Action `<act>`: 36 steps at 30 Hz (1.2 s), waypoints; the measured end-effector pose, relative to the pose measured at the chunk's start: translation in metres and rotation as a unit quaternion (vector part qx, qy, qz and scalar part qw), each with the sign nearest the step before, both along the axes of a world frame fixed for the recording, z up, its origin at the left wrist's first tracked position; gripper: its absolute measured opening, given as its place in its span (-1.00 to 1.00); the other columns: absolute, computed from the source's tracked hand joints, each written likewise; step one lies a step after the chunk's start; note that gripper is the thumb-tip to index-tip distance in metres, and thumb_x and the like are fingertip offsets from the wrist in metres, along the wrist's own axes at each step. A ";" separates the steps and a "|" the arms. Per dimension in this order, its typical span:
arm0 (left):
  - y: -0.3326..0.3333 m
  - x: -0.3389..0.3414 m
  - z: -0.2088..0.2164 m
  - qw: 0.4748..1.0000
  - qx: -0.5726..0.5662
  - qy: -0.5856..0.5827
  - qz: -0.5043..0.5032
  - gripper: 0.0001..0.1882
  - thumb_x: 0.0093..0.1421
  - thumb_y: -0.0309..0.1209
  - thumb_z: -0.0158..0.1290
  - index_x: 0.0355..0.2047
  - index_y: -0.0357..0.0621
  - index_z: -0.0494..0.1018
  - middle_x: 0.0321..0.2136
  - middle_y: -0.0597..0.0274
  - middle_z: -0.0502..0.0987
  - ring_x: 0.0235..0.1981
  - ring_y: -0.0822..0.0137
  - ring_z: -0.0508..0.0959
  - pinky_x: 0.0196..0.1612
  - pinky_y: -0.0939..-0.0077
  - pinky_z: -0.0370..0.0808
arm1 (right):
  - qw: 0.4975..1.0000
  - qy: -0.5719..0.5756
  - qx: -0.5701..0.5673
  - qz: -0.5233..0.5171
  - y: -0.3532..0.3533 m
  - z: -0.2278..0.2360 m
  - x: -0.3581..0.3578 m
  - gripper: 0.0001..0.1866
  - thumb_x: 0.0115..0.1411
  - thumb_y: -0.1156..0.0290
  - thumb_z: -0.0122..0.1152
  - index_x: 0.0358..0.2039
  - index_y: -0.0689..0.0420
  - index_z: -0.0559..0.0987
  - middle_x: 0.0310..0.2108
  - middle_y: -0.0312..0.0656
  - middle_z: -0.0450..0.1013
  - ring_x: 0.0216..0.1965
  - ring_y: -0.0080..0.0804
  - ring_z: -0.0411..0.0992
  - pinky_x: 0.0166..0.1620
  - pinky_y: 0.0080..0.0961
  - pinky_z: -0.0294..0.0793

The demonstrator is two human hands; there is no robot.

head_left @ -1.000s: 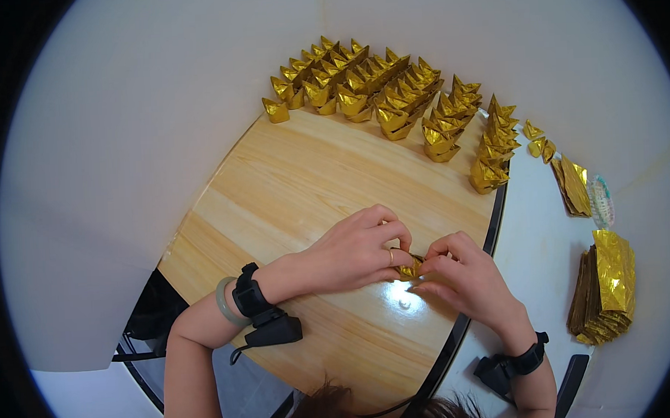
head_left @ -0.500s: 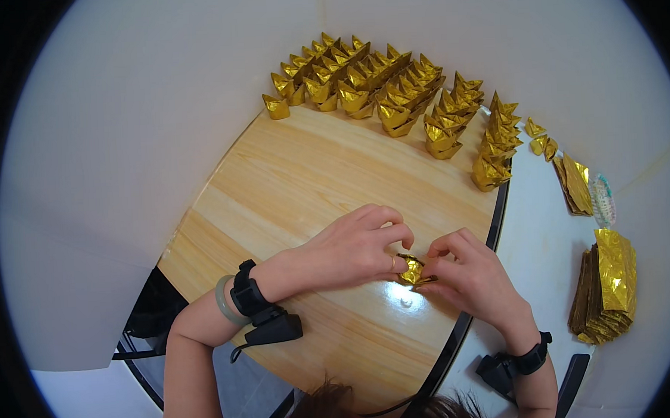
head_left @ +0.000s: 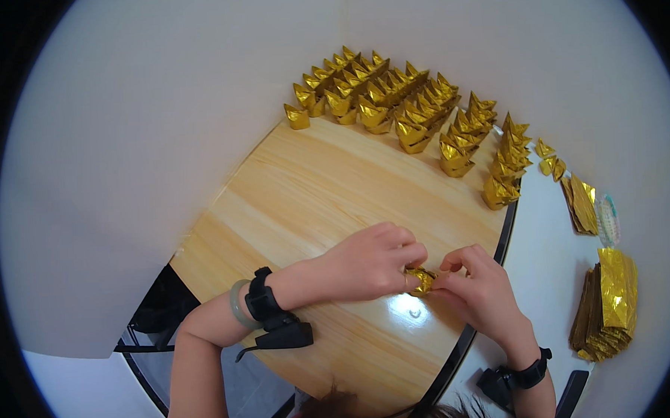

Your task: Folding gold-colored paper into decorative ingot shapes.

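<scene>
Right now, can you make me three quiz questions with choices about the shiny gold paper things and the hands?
1. Where do the finished folded gold paper ingots stand?
A. in rows along the far edge of the round wooden table
B. on the floor
C. in a box

2. What colour is the small paper piece between the hands?
A. red
B. gold
C. blue

3. How is that piece held?
A. lying alone on the table
B. by one hand only
C. pinched by the fingers of both the left hand and the right hand

Answers: 1 A, the rows line the table's far rim. 2 B, it shines gold like the rest. 3 C, both hands' fingertips meet on it above the wood.
</scene>
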State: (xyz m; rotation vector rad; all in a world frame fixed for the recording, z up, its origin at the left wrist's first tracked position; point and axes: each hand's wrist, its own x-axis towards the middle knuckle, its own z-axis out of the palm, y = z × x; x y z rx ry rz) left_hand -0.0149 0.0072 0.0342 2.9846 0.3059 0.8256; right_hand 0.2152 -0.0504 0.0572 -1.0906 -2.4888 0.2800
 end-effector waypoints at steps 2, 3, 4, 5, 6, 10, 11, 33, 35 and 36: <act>-0.003 0.000 0.004 0.999 0.028 -0.001 0.017 -0.88 -0.07 -0.33 0.18 -0.45 0.08 0.56 -0.32 0.37 0.46 -0.23 0.28 0.44 -0.24 0.42 0.41 | 0.999 0.050 0.002 -0.015 0.000 0.000 -0.001 -0.78 -0.06 0.41 0.39 -0.34 0.04 0.59 -0.28 -0.25 0.39 -0.25 -0.29 0.40 -0.29 -0.43 0.45; -0.004 -0.001 0.006 0.998 0.052 -0.003 0.030 -0.89 -0.06 -0.34 0.17 -0.45 0.10 0.56 -0.36 0.37 0.45 -0.26 0.31 0.45 -0.29 0.46 0.40 | 0.999 0.052 0.006 -0.010 -0.001 0.000 -0.002 -0.78 -0.06 0.41 0.39 -0.34 0.04 0.59 -0.28 -0.25 0.39 -0.25 -0.29 0.40 -0.29 -0.43 0.45; -0.002 -0.004 0.008 0.998 0.055 -0.001 0.035 -0.89 -0.06 -0.34 0.17 -0.45 0.10 0.56 -0.36 0.37 0.45 -0.26 0.31 0.45 -0.29 0.46 0.40 | 0.994 0.089 0.018 -0.056 -0.002 0.001 -0.005 -0.74 -0.04 0.44 0.39 -0.29 0.05 0.58 -0.26 -0.22 0.37 -0.25 -0.28 0.40 -0.28 -0.44 0.45; 0.003 -0.010 0.012 0.995 0.069 0.012 0.077 -0.90 -0.06 -0.35 0.18 -0.46 0.09 0.56 -0.39 0.37 0.45 -0.30 0.32 0.46 -0.32 0.45 0.41 | 0.986 0.127 0.030 -0.103 -0.002 0.000 -0.005 -0.70 -0.02 0.46 0.39 -0.23 0.07 0.57 -0.24 -0.18 0.36 -0.25 -0.27 0.41 -0.27 -0.45 0.45; 0.010 -0.017 0.015 0.990 0.083 0.022 0.116 -0.90 -0.05 -0.36 0.18 -0.46 0.08 0.55 -0.42 0.37 0.45 -0.33 0.32 0.47 -0.35 0.45 0.41 | 0.986 0.128 0.034 -0.100 -0.002 -0.001 -0.005 -0.70 -0.02 0.46 0.39 -0.23 0.07 0.57 -0.24 -0.18 0.36 -0.25 -0.27 0.41 -0.27 -0.45 0.45; 0.071 -0.078 0.045 0.940 0.119 -0.068 0.311 -0.93 0.02 -0.41 0.19 -0.45 0.00 0.53 -0.46 0.36 0.49 -0.34 0.25 0.47 -0.33 0.41 0.45 | 0.971 0.205 -0.021 -0.119 0.004 -0.013 0.000 -0.65 0.02 0.48 0.37 -0.15 0.12 0.52 -0.18 -0.10 0.33 -0.21 -0.21 0.41 -0.20 -0.44 0.46; 0.087 -0.091 0.051 0.925 0.111 -0.076 0.355 -0.94 0.04 -0.41 0.18 -0.43 0.00 0.55 -0.45 0.35 0.50 -0.33 0.25 0.47 -0.31 0.40 0.46 | 0.968 0.217 -0.054 -0.114 0.005 -0.018 0.000 -0.66 0.03 0.48 0.36 -0.15 0.14 0.52 -0.17 -0.09 0.33 -0.20 -0.20 0.41 -0.18 -0.44 0.46; 0.191 -0.140 0.026 0.801 0.302 0.181 0.485 -0.95 -0.13 -0.52 0.13 -0.64 -0.08 0.55 -0.52 0.31 0.54 -0.23 0.32 0.47 -0.32 0.49 0.52 | 0.987 0.127 -0.096 -0.021 0.005 -0.032 -0.006 -0.81 0.12 0.34 0.28 -0.27 0.11 0.56 -0.22 -0.21 0.46 -0.18 -0.22 0.43 -0.15 -0.40 0.47; 0.191 -0.141 0.024 0.804 0.301 0.187 0.478 -0.96 -0.13 -0.51 0.13 -0.65 -0.08 0.55 -0.53 0.31 0.54 -0.23 0.32 0.47 -0.32 0.49 0.52 | 0.987 0.114 -0.111 -0.027 0.004 -0.031 -0.007 -0.82 0.12 0.34 0.28 -0.28 0.11 0.56 -0.23 -0.23 0.47 -0.17 -0.23 0.41 -0.13 -0.39 0.46; 0.191 -0.142 0.023 0.807 0.301 0.192 0.471 -0.96 -0.13 -0.50 0.12 -0.66 -0.08 0.55 -0.54 0.31 0.54 -0.23 0.32 0.47 -0.32 0.49 0.51 | 0.987 0.114 -0.111 -0.028 0.004 -0.031 -0.007 -0.82 0.12 0.34 0.28 -0.28 0.11 0.56 -0.23 -0.23 0.47 -0.17 -0.23 0.41 -0.13 -0.39 0.46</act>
